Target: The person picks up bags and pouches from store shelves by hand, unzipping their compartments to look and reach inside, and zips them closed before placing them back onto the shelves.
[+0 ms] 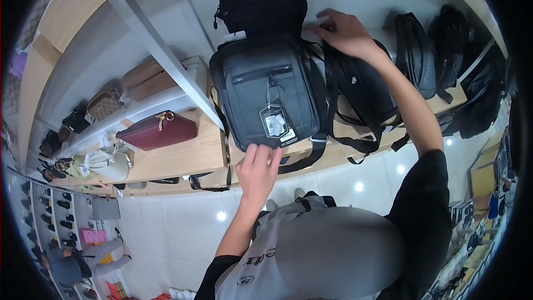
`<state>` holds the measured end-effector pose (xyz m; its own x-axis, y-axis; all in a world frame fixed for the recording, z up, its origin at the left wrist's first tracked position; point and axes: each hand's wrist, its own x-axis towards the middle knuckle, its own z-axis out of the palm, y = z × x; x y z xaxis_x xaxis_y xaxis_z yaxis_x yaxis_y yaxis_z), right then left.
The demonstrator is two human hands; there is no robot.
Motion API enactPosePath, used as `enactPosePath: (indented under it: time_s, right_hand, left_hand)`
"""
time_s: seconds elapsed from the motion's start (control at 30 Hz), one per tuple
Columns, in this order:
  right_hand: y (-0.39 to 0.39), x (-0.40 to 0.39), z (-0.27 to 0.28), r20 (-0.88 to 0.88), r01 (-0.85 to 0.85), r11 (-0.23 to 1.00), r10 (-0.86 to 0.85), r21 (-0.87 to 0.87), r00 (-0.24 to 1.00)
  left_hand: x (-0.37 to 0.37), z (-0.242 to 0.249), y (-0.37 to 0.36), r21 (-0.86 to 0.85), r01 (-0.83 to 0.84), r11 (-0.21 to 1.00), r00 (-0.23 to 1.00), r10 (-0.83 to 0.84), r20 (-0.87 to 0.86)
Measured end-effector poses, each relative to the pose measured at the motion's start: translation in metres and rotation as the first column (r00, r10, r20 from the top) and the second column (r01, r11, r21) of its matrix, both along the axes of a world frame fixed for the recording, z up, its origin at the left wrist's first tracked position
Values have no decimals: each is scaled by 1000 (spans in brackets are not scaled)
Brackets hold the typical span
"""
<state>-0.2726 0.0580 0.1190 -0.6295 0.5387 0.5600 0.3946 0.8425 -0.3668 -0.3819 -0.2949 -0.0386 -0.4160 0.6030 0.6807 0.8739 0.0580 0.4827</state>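
A black crossbody bag with a front zip and a hanging price tag leans upright on the wooden shelf. At its bottom edge, my left hand is closed, with the fingertips gripping the lower rim. My right hand is raised behind the bag's upper right side, near its strap. Its fingers are bent but apart, and I see nothing held in them. Another black bag stands behind the first. Beneath my right forearm sits a black bag with a small light logo.
More dark bags stand farther right along the shelf. Left of a white upright post lies a maroon pouch, with a white bag beyond it. At lower left, a person is near shoe racks.
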Motion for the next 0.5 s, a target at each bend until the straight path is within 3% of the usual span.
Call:
enactPosePath:
  time_s: [0.07, 0.13, 0.2, 0.27, 0.47, 0.5]
  right_hand:
    - [-42, 30, 8, 124, 55, 998, -58, 29, 991]
    - [-71, 43, -8, 231, 147, 952, -212, 270, 950]
    - [-87, 49, -30, 244, 89, 887, -220, 454, 945]
    - [-94, 48, -40, 305, 66, 854, -255, 516, 918]
    - [-112, 43, -29, 55, 162, 833, -225, 530, 973]
    - [-116, 45, -29, 97, 173, 846, -255, 505, 962]
  left_hand:
    - [-2, -10, -7, 51, 25, 998, 999, -23, -46]
    - [0, -19, -10, 95, 50, 994, 997, -44, -64]
    - [3, -23, -12, 130, 81, 988, 995, -73, -65]
    - [6, -25, -15, 144, 102, 984, 995, -101, -15]
    - [13, -26, -20, 226, 105, 968, 965, -155, 214]
    - [13, -27, -21, 228, 99, 969, 949, -161, 271]
